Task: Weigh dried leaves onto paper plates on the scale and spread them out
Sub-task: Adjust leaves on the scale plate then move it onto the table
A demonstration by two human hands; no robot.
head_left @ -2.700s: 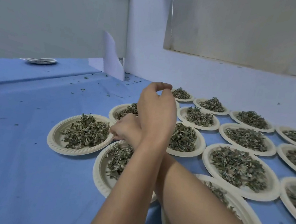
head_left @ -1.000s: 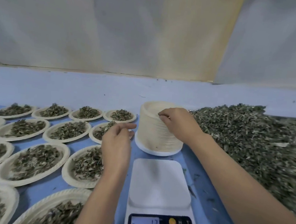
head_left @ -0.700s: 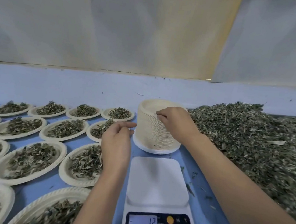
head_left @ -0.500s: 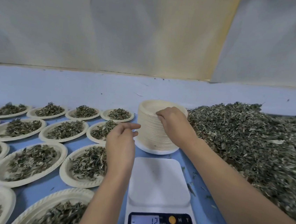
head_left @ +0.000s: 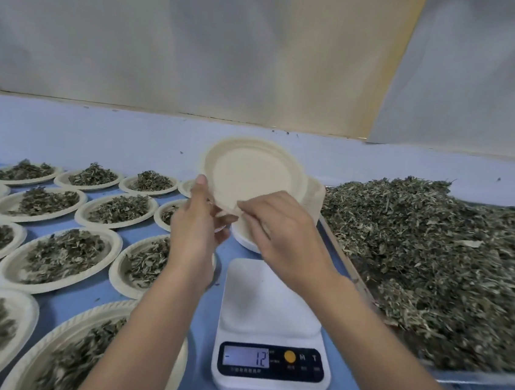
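The left hand [head_left: 197,223] and right hand [head_left: 281,229] each pinch the near rim of one empty plate [head_left: 252,175], held tilted above the stack [head_left: 314,197] at 12 o'clock from the scale [head_left: 271,294]. Check that only one plate has come away, then lay it flat and centred on the scale. The leaf pile [head_left: 433,261] lies at 3 o'clock.

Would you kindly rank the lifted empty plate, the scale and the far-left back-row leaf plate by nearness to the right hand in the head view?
1. lifted empty plate: pinched at its rim by the right hand.
2. scale: just below, nearer the person.
3. far-left back-row leaf plate: far across, leftwards.
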